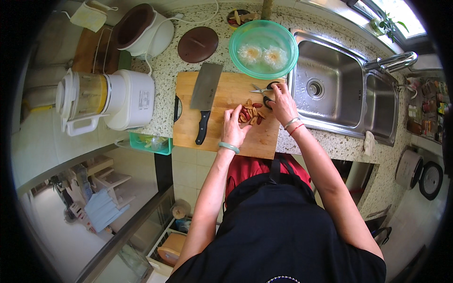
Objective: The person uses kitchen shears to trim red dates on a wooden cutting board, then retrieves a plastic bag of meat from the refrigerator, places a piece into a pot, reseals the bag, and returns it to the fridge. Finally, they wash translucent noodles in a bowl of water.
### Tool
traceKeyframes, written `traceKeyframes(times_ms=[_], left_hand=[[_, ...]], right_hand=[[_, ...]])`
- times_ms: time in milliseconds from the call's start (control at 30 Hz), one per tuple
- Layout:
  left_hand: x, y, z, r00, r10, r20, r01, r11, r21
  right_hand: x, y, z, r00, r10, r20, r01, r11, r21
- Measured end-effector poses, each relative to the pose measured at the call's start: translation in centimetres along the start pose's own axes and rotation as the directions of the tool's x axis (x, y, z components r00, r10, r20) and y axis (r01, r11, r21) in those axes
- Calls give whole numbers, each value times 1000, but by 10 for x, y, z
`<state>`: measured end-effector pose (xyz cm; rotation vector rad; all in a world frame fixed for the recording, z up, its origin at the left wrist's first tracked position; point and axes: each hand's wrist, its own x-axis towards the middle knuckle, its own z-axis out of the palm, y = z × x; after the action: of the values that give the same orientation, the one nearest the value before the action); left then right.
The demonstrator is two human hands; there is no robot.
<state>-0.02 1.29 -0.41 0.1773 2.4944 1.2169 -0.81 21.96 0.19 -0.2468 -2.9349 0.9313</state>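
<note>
A small pile of cut red dates (251,113) lies on a wooden cutting board (188,134). My left hand (233,128), with a green bangle at the wrist, cups the pile's left side, its fingers apart and touching the pieces. To the right of the pile, my right hand (283,105) has its fingers on the black handles of a pair of scissors (258,89). The blades are spread and point left, low over the board. A cleaver (206,89) with a black handle rests on the board's left part.
Behind the board stands a green plastic basin (239,66) of water with two pale, frilly pieces. A steel double sink (325,61) is at the right. At the left are a blender-like appliance (134,99), a white pot (158,35) and a brown lid (198,44).
</note>
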Motion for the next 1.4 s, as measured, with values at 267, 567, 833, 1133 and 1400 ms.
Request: traceKeyframes(times_ms=[267,567,833,1133,1400], left_hand=[[-4,6,3,996,63,-69,-57,995,85],[3,3,6,992,70,-102,-53,986,157],[6,4,4,994,68,-86,-52,984,171],[5,4,5,993,70,-100,-54,987,150],[10,0,12,982,90,-164,-63,984,167]], right_hand=[[-25,-18,-9,989,-134,58,118,970,213],[-34,-40,13,956,-90,278,99,995,-17],[-20,-38,20,946,-109,305,110,994,14],[-17,-35,25,937,-156,313,143,988,65],[-14,-35,30,931,-136,340,125,991,56]])
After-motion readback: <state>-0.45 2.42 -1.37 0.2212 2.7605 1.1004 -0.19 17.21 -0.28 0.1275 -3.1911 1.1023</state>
